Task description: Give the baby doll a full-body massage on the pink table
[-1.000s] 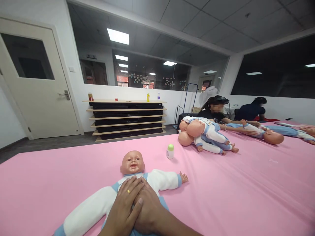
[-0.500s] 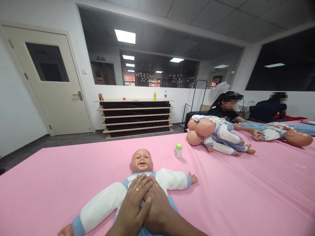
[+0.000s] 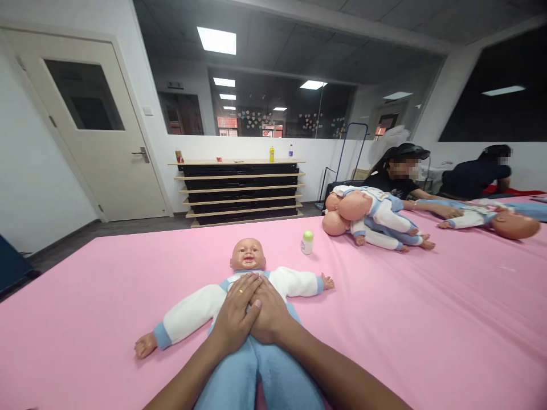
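Note:
A baby doll (image 3: 294, 281) in a white and light blue outfit lies face up before me, its arms spread and its head pointing away. My left hand (image 3: 238, 304), with a gold ring on one finger, rests flat on the doll's chest, fingers stretched out and partly overlapping my other hand. Beside and partly beneath it, my right hand (image 3: 269, 316) also presses on the chest with extended fingers; some of its fingers are hidden. Neither hand grasps anything. Below them the doll's blue trouser legs (image 3: 226, 376) stretch toward me between my forearms.
A pink cloth (image 3: 384, 319) covers the table. Past the doll stands a small bottle (image 3: 307, 244) with a green cap. Stacked dolls (image 3: 371, 219) lie at the back right, near a person (image 3: 393, 176) whose hand touches another doll (image 3: 515, 224). A shelf unit (image 3: 245, 188) stands behind.
The view has drawn back and tilted down, so the doll looks smaller and more of its legs shows. Both my hands stay on its chest.

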A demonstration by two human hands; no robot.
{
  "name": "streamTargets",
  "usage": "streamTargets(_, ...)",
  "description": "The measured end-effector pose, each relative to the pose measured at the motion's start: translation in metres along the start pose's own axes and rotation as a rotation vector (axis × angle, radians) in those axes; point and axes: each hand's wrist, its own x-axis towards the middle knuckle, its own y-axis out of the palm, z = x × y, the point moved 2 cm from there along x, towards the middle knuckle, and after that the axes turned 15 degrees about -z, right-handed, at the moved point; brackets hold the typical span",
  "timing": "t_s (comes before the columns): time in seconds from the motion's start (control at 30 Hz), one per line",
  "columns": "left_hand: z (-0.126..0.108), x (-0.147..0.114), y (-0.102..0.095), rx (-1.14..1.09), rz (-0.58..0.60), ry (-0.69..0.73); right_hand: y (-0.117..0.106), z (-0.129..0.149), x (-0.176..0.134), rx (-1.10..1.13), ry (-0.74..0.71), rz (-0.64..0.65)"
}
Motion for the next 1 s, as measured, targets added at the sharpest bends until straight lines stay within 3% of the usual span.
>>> streamTargets(0.3,0.016,-0.008,0.013,0.000,-0.075,-0.009,-0.004,0.004,0.002,-0.122,-0.074,0.033)
streamTargets(0.57,0.014,-0.009,0.012,-0.008,-0.102,0.003,-0.006,0.004,-0.002,-0.106,-0.063,0.008)
streamTargets(1.0,0.011,-0.018,0.008,0.075,-0.061,-0.171,0.000,-0.001,-0.003,-0.018,0.127,0.096)
